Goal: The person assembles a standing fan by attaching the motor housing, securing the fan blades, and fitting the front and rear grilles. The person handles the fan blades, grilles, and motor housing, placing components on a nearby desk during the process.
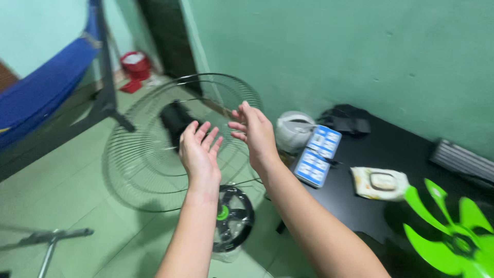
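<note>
A round black wire fan guard (139, 154) stands in front of me, with the fan's black motor housing (175, 118) behind it. My left hand (198, 152) is raised in front of the guard, fingers apart, holding nothing. My right hand (254, 131) is beside it, also spread and empty, close to the guard's right side. Neither hand clearly touches the wire. Below my wrists lies a second, smaller black guard piece with a green hub (231, 216). A bright green fan blade (453, 231) lies on the black table (396, 149) at the right.
The table carries a white kettle (293, 128), two blue-and-white boxes (319, 154), a wet-wipe pack (381, 183) and a dark cloth (347, 118). A blue hammock on a black frame (46, 87) stands at left. A red bin (135, 64) is far back. A metal stand (49, 239) is lower left.
</note>
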